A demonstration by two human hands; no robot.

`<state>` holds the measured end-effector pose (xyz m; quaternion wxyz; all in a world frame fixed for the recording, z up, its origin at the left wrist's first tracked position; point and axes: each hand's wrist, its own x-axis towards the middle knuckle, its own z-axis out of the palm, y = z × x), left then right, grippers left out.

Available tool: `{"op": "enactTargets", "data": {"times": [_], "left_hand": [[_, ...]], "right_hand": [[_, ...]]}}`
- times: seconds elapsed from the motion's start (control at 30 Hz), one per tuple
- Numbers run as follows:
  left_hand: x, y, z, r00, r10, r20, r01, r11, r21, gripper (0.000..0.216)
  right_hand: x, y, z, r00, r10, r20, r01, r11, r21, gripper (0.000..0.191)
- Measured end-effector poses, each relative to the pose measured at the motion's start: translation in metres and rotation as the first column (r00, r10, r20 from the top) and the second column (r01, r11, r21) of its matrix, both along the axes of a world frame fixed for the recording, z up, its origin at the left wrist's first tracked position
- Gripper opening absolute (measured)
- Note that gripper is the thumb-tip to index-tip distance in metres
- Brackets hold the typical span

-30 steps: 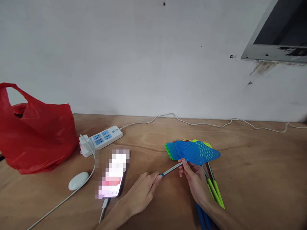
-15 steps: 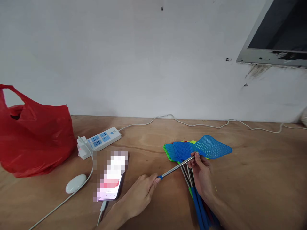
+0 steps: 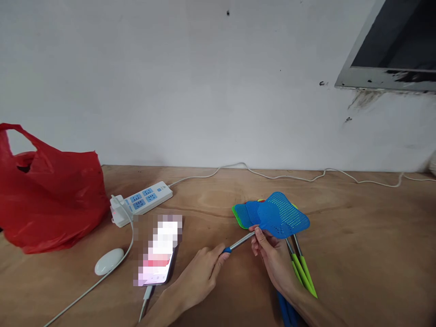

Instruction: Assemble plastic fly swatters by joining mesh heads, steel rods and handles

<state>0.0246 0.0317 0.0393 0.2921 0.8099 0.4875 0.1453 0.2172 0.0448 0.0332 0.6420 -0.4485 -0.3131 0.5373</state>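
Observation:
A blue fly swatter (image 3: pixel 284 215) with a mesh head and a silver telescopic rod is in both my hands. My left hand (image 3: pixel 200 274) is wrapped round its blue handle. My right hand (image 3: pixel 272 256) pinches the rod just below the head. Beneath the head lies a pile of other fly swatters (image 3: pixel 242 215) with blue, green, yellow and red heads. Yellow-green handles (image 3: pixel 304 272) of the pile show to the right of my right hand, and blue handles (image 3: pixel 286 309) show below it. My right hand and forearm hide part of the pile.
On the left of the wooden table (image 3: pixel 357 245) are a red plastic bag (image 3: pixel 54 195), a white power strip (image 3: pixel 146 200) with a charger, a white oval object (image 3: pixel 108 261) and a lit phone (image 3: pixel 161 250) on a cable. A white cord (image 3: pixel 289 176) runs along the wall.
My right hand has moved left toward my left hand with the swatter head, and the visible silver rod is shorter. The yellow-green handles have come into sight. My left hand has barely moved.

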Motion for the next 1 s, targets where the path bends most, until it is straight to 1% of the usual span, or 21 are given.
{"op": "enactTargets", "data": {"times": [0.13,0.2,0.33,0.43,0.53,0.73,0.9,0.93,1.0], "left_hand": [[-0.002,0.000,-0.002,1.000,0.009,0.007,-0.009,1.000,0.011,0.041],[-0.003,0.000,-0.002,1.000,0.002,0.000,-0.002,1.000,0.014,0.045],[-0.003,-0.001,-0.001,0.999,-0.025,-0.037,0.026,1.000,0.016,0.050],[-0.002,-0.002,-0.001,0.997,-0.041,-0.063,0.042,0.999,0.018,0.051],[-0.002,-0.002,-0.001,0.995,-0.043,-0.091,0.045,0.999,0.017,0.050],[-0.004,0.000,0.000,0.990,-0.029,-0.141,0.031,0.999,0.015,0.048],[-0.003,-0.001,0.001,0.989,-0.019,-0.147,0.020,1.000,0.006,0.044],[-0.003,-0.001,0.002,0.989,-0.019,-0.144,0.020,1.000,0.004,0.042],[-0.002,-0.002,0.002,0.990,-0.022,-0.139,0.022,1.000,-0.005,0.038]], "right_hand": [[0.003,0.002,-0.003,0.998,0.038,-0.048,-0.040,0.999,-0.028,0.038],[0.007,0.005,-0.003,0.994,0.002,-0.105,-0.005,1.000,-0.021,0.037],[0.021,0.013,-0.001,0.974,-0.122,-0.189,0.127,0.992,0.019,0.034],[0.027,0.017,0.000,0.970,-0.139,-0.198,0.148,0.988,0.031,0.031],[0.026,0.018,-0.001,0.978,-0.105,-0.182,0.113,0.993,0.035,0.030],[0.023,0.017,-0.007,0.987,-0.018,-0.157,0.018,1.000,-0.004,0.032],[0.024,0.016,-0.005,0.994,0.027,-0.103,-0.028,1.000,-0.009,0.035],[0.023,0.015,-0.004,0.995,0.061,-0.079,-0.063,0.998,-0.019,0.035],[0.021,0.012,-0.002,0.980,0.197,-0.030,-0.199,0.979,-0.053,0.039]]}}
